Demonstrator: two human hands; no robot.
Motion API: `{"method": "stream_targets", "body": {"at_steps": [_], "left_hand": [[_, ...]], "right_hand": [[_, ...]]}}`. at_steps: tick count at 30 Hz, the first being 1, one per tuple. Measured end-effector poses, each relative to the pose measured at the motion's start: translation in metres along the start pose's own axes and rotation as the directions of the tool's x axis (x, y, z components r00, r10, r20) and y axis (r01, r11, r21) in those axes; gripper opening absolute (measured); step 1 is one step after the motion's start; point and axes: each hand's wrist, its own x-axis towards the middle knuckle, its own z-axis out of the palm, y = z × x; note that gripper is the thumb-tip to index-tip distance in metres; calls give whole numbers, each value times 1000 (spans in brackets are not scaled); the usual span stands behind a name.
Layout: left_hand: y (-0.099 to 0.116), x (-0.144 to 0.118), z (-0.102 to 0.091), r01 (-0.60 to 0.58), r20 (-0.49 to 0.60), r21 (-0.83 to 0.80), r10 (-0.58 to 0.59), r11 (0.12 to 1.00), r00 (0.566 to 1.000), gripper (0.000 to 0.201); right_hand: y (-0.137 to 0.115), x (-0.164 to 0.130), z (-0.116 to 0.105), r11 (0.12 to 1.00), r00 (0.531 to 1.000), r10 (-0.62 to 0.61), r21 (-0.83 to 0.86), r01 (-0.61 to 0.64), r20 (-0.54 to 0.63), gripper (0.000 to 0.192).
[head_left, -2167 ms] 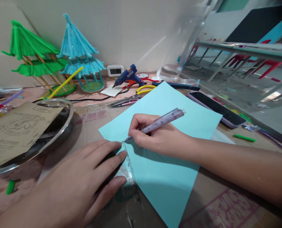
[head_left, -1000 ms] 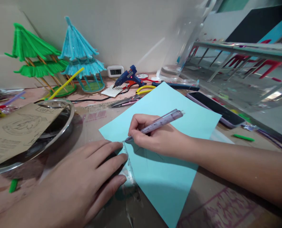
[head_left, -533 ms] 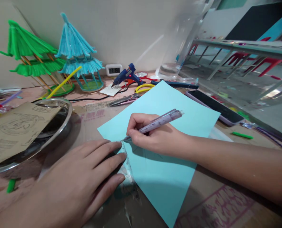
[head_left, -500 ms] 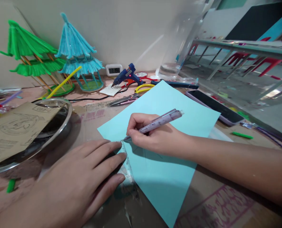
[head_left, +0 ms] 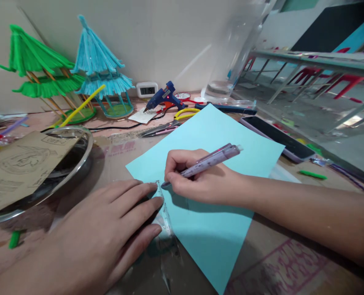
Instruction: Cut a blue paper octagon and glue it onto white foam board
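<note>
A: What is hard to make out here?

B: The clear thing under the left hand [head_left: 102, 229], low in the frame. It may be a transparent ruler [head_left: 163, 209] along the near-left edge of the blue paper [head_left: 218, 229], but it is glassy and partly covered by the fingers. The metal bowl [head_left: 86, 143] at the left is cut off by the frame edge and mostly hidden by a brown cardboard sheet [head_left: 22, 164].

A: And the hands?

B: The left hand lies flat and spread, palm down, fingertips pressing that clear strip at the paper's edge. The right hand [head_left: 200, 180], mid-frame, is closed round a lilac pen [head_left: 209, 160], its tip touching the paper just beside the strip's upper end.

A: Where is the paper?

B: Flat on the counter [head_left: 280, 262], centre frame, turned corner-up. Behind it, near the wall, are a blue glue gun [head_left: 163, 97] and scissors [head_left: 160, 130]; a phone [head_left: 276, 138] lies to the right.
</note>
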Motion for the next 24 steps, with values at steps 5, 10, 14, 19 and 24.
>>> {"method": "stream_targets", "body": {"at_steps": [5,10,14,19,24], "left_hand": [[0,2,-2,-6,8,8,6,1000,1000,30],[-2,5,-1,-10,2,2,10,1000,1000,30],[-2,4,-1,-7,-3,-11,7,1000,1000,31],[-1,4,-2,-15,-2,-3,15,1000,1000,31],[-1,6,-1,-17,-7,-12,17,1000,1000,30]], "right_hand": [[0,-1,-1,1000,999,-3,24,2,41,9],[-2,-2,-3,1000,997,1,19,-3,75,9],[-2,-3,-3,999,994,-25,47,20,110,11],[-1,-3,-4,998,991,-11,63,2,136,11],[1,-3,-5,997,987,10,79,-23,162,9]]}}
